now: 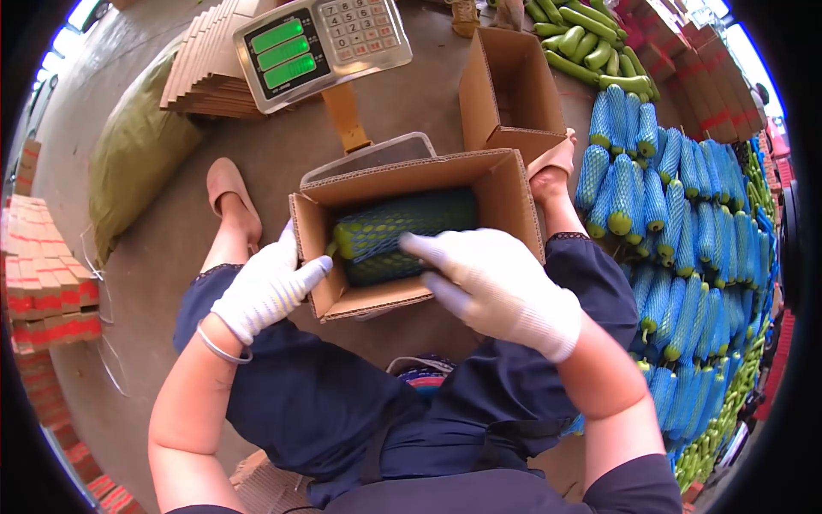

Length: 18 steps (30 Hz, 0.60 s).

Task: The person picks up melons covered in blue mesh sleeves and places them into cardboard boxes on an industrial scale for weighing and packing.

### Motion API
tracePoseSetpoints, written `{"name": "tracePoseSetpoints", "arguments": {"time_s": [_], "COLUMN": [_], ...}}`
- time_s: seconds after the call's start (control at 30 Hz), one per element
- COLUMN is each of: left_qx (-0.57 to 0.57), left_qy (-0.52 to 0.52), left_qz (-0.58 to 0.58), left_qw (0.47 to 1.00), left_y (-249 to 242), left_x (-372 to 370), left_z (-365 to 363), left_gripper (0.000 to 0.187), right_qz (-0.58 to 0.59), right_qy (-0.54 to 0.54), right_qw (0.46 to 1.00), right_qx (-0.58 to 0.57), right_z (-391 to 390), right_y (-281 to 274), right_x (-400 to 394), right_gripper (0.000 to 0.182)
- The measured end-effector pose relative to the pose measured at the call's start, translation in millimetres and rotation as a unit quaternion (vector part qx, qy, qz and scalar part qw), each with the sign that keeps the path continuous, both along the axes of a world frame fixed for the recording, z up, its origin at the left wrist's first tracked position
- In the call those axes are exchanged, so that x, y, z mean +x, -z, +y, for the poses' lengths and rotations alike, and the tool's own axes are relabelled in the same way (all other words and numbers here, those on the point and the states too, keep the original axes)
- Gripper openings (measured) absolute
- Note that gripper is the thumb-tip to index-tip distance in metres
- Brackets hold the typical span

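An open cardboard box (501, 193) sits between my knees, below the scale. Inside lie long green gourds (377, 236) sleeved in foam netting, the nearest with its stem end pointing left. My left hand (270, 283), in a white glove, grips the box's left wall, thumb over the inner side and fingers outside. Over the box's right half is my right hand (501, 287), also gloved. Its thumb and index finger are apart, slightly blurred, with fingertips right at the netted gourd.
A digital scale display (282, 51) stands ahead on a yellow post. Behind the box is another open carton (514, 94). Many blue-netted gourds (629, 197) are stacked at right, with bare green gourds (591, 38) beyond. Flattened cartons (210, 64) and a green sack (137, 163) are at left.
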<state>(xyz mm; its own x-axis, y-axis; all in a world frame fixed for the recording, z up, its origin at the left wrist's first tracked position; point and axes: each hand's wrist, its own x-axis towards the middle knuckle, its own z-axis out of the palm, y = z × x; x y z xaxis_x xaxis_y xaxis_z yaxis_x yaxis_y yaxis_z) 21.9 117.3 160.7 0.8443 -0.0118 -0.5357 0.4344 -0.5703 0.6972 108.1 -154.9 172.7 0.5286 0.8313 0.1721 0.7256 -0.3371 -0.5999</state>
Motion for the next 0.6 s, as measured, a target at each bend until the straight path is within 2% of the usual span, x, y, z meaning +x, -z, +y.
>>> {"name": "tracePoseSetpoints", "arguments": {"time_s": [0.07, 0.1, 0.17, 0.23, 0.27, 0.33, 0.37, 0.47, 0.5, 0.53, 0.6], "left_qx": [0.011, 0.037, 0.055, 0.099, 0.091, 0.186, 0.206, 0.171, 0.149, 0.139, 0.135], "left_qy": [-0.002, 0.033, 0.056, 0.086, 0.082, 0.141, 0.137, 0.091, 0.070, 0.064, 0.052], "left_qz": [-0.035, -0.150, -0.141, -0.135, -0.136, -0.094, -0.082, -0.057, -0.051, -0.013, -0.039], "left_qw": [0.999, 0.987, 0.987, 0.982, 0.983, 0.968, 0.965, 0.979, 0.985, 0.988, 0.989], "left_y": [31, 51, 45, 34, 32, 34, 35, 24, 19, 16, 26], "left_x": [-4, -9, -10, -8, -8, -7, -7, -3, -1, 5, 9], "left_z": [7, 9, 5, -1, -3, -6, -9, -16, -21, -24, -19], "left_gripper": [0.061, 0.065, 0.067, 0.074, 0.074, 0.076, 0.077, 0.076, 0.072, 0.071, 0.071], "right_qz": [-0.002, -0.023, -0.043, -0.056, -0.056, -0.096, -0.065, -0.028, -0.013, 0.010, 0.045], "right_qy": [-0.060, -0.082, -0.099, -0.116, -0.119, -0.139, -0.127, -0.133, -0.063, -0.046, -0.038], "right_qw": [0.983, 0.975, 0.964, 0.923, 0.920, 0.888, 0.886, 0.856, 0.889, 0.883, 0.880], "right_qx": [-0.174, -0.204, -0.242, -0.363, -0.370, -0.428, -0.442, -0.499, -0.454, -0.468, -0.471], "right_z": [40, 55, 84, 113, 122, 136, 138, 154, 156, 165, 167], "right_y": [-4, 7, 24, 30, 41, 55, 61, 77, 108, 107, 115], "right_x": [7, 13, 19, 20, 19, 18, 19, 25, 22, 24, 28], "right_gripper": [0.045, 0.048, 0.052, 0.051, 0.051, 0.051, 0.042, 0.034, 0.030, 0.031, 0.032]}}
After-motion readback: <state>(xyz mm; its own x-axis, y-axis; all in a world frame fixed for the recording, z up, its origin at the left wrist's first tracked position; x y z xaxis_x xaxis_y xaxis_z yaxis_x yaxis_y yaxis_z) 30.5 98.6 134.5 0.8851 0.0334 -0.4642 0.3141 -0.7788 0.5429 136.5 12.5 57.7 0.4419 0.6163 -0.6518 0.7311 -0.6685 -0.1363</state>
